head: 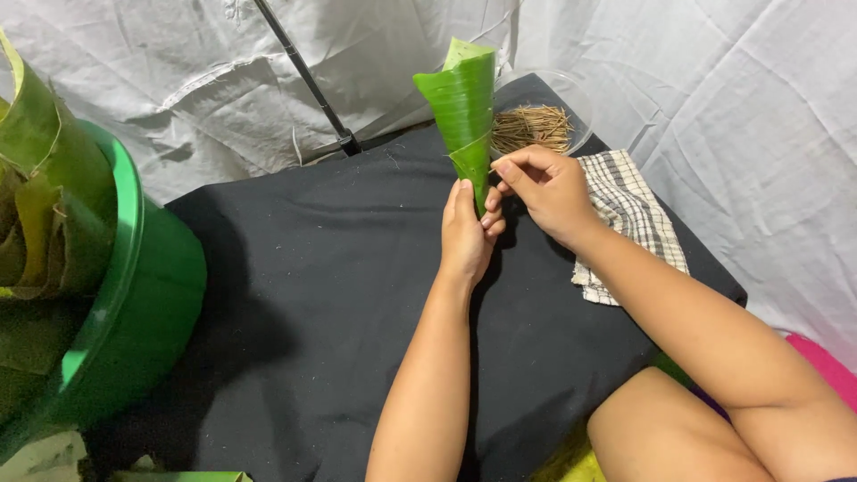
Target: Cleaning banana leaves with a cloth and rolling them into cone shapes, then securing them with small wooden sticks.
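Two hands are busy at the middle of the frame, but start at the far left: a big green tub (pixel 134 295) stands at the edge of the black-covered worktop (pixel 303 295), stuffed with folded banana leaves (pixel 45 205). Moving right, a thin black pole (pixel 308 80) slants up against the white sheeting (pixel 178 80) behind. Now the centre: the left hand (pixel 466 234) has its grip pressed around the narrow lower tip of a banana-leaf cone (pixel 464 107), holding it upright above the worktop, wide mouth at the top. Right beside it, the right hand (pixel 544 189) has thumb and forefinger pinched together against the cone's overlapping edge (a very thin stick seems to be between those fingertips, though it is too fine to make out clearly). The two hands touch at the fingertips near the cone's tip. Behind the right hand, a clear round container (pixel 571 98) holds a bundle of thin brown sticks (pixel 533 128). Just right of the wrist lies a folded checked cloth (pixel 634 223) on the worktop. Bottom right, the person's bare knee (pixel 661 428) shows, with something pink (pixel 826 366) past the forearm.
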